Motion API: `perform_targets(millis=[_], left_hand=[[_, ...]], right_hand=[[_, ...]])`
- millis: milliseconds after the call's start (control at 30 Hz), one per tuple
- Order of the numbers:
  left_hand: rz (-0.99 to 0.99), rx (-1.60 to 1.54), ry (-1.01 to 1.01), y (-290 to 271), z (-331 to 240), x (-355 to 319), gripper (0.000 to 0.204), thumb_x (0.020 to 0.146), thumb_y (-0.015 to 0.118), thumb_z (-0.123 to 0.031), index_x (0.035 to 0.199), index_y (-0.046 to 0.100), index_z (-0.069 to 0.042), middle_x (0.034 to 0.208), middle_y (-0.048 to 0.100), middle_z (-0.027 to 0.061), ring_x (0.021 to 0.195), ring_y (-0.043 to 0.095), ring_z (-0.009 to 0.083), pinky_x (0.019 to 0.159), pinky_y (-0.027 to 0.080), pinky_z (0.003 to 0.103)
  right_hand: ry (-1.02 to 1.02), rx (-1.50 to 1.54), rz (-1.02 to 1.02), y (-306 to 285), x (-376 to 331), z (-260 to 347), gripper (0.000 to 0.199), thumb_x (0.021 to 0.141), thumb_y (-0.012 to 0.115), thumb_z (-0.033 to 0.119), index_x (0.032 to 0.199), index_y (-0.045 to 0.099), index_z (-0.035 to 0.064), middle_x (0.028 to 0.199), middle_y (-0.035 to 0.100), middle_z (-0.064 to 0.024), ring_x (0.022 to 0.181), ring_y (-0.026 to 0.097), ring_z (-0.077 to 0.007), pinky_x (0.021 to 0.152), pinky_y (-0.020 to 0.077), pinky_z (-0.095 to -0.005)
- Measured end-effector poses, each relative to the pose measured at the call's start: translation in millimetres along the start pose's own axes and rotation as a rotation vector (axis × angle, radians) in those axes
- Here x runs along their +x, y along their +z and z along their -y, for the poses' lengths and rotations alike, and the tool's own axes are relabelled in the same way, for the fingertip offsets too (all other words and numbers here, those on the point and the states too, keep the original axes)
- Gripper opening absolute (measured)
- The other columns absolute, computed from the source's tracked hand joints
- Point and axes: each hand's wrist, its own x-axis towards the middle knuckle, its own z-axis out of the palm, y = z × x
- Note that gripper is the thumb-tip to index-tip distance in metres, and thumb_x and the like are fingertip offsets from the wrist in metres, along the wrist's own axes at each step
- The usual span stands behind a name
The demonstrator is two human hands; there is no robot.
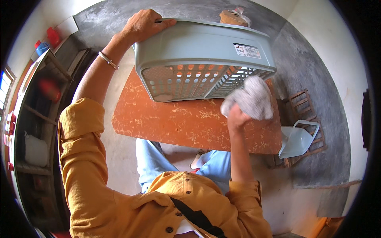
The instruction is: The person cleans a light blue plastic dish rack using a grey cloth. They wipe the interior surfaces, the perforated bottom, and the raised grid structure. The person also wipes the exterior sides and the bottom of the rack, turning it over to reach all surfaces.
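One basket, one rag, two busy hands

The single grey-blue slotted plastic basket (206, 47) sits tipped on its side on the orange marbled table (166, 123), nothing in it as far as I can see. Left hand (145, 24) has fingers curled over the top rim, right hand (237, 118) is balled tight around one grey cloth (252, 98) pressed at the basket's lower right corner. One pale dustpan (297, 141) lies on a wooden rack (307, 104) on the floor, and shelves (33, 131) stand off left.
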Motion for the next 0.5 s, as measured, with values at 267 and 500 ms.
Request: perform_targets(millis=[267,500], left_hand=[[-0.016,-0.044,0.021,9.6,-5.8,4.6,0.062,0.082,0.054,-0.065,0.078,0.074,-0.007,0.062,0.066,0.0103,0.055,0.064,0.0223,0.054,0.051,0.036],[-0.068,-0.049,0.051,10.6,-4.0,3.5,0.061,0.082,0.055,-0.063,0.077,0.074,-0.004,0.062,0.066,0.0115,0.055,0.064,0.0228,0.055,0.051,0.035]], right_hand=[[0.023,-0.185,0.225,49.5,38.6,31.7,0.035,0.082,0.064,0.009,0.116,0.057,0.0008,0.113,0.060,-0.0179,0.107,0.056,-0.0335,0.094,0.0429,-0.0438],[-0.095,0.013,0.310,78.3,49.6,94.5,0.038,0.075,0.065,0.013,0.111,0.059,0.0031,0.113,0.058,-0.0143,0.106,0.055,-0.0349,0.092,0.0425,-0.0490]])
